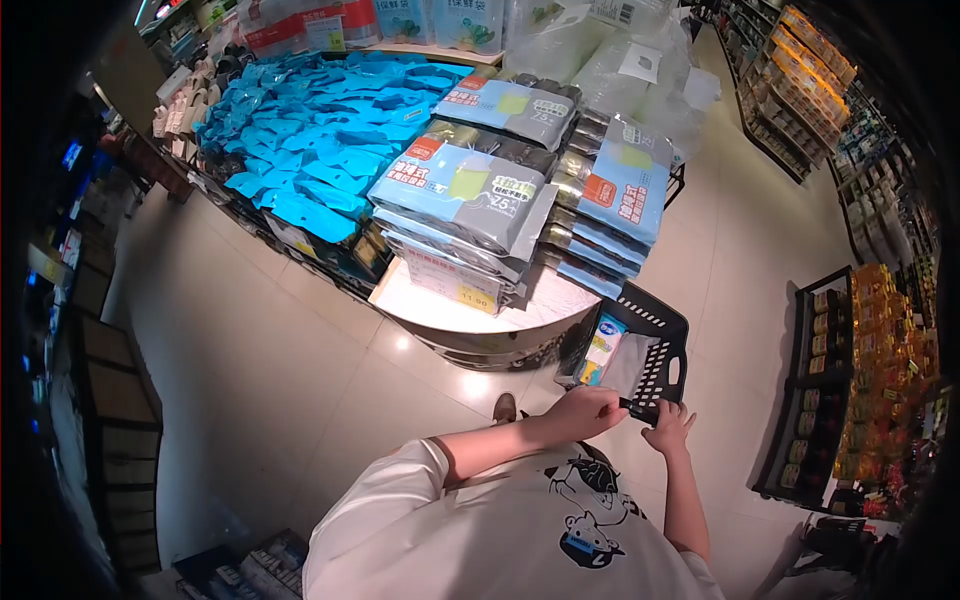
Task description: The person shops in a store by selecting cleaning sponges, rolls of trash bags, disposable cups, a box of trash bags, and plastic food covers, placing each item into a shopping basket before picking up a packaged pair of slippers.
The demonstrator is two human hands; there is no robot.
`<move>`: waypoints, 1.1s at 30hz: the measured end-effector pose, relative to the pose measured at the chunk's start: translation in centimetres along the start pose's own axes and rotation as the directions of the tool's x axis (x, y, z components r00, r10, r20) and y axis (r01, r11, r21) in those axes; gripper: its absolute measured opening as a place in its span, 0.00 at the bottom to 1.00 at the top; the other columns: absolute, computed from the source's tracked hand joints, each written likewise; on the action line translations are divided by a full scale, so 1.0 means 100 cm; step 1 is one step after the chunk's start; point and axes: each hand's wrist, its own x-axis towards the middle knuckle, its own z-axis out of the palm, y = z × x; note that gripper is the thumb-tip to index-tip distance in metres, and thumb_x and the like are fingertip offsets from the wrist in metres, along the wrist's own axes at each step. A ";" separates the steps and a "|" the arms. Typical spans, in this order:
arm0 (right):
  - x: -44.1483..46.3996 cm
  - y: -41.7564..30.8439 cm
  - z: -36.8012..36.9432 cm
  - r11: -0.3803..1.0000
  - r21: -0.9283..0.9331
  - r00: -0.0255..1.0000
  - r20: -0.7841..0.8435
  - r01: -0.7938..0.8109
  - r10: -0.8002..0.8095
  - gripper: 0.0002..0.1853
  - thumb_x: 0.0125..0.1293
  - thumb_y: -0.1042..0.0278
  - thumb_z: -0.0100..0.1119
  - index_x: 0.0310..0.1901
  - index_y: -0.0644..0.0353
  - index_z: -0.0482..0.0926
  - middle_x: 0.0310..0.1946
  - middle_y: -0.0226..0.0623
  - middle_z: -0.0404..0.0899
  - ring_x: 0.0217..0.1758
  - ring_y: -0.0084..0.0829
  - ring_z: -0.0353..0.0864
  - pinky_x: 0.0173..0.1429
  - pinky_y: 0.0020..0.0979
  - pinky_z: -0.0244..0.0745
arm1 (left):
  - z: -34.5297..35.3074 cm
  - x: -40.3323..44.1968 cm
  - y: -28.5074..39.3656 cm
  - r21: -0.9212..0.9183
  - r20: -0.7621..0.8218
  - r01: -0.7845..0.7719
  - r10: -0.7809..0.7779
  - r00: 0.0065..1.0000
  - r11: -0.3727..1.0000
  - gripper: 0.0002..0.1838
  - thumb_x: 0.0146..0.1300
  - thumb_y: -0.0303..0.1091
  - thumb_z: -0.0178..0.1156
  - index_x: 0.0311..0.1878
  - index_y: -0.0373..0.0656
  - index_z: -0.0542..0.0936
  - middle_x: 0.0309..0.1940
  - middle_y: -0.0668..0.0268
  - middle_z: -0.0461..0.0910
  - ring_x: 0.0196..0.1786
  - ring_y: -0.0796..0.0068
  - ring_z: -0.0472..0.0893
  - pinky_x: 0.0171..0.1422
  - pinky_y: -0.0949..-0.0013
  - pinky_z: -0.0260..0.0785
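Note:
A black plastic shopping basket (pixel 676 330) with slotted walls is in front of me, beside the rounded end of a display stand. My left hand (pixel 588 413) is closed at the left end of the basket's black handle (pixel 638 409). At the handle's other end is my right hand (pixel 671 428), its fingers spread and its thumb side close to the bar; whether it touches cannot be made out. Inside the basket lie a blue, white and yellow packet (pixel 604 348) and a pale flat item (pixel 630 365) whose kind is unclear.
The display stand (pixel 480 345) bears stacks of blue-grey bag packs (pixel 465 190), a price card (pixel 455 285) and a heap of bright blue packets (pixel 310 140). Shelves with bottles (pixel 885 380) stand on the right, dark shelving (pixel 115 430) on the left. Tiled floor (pixel 270 370) runs between.

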 end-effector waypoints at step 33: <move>0.059 -0.157 -0.238 -0.326 0.867 0.866 -0.454 0.377 -0.208 0.17 0.73 0.60 0.53 0.47 0.70 0.78 0.54 0.44 0.77 0.55 0.28 0.76 0.61 0.33 0.69 | -0.143 -0.018 0.063 -0.832 -0.505 -0.359 -0.310 0.806 0.423 0.21 0.71 0.49 0.54 0.53 0.40 0.75 0.40 0.65 0.80 0.41 0.77 0.76 0.45 0.70 0.69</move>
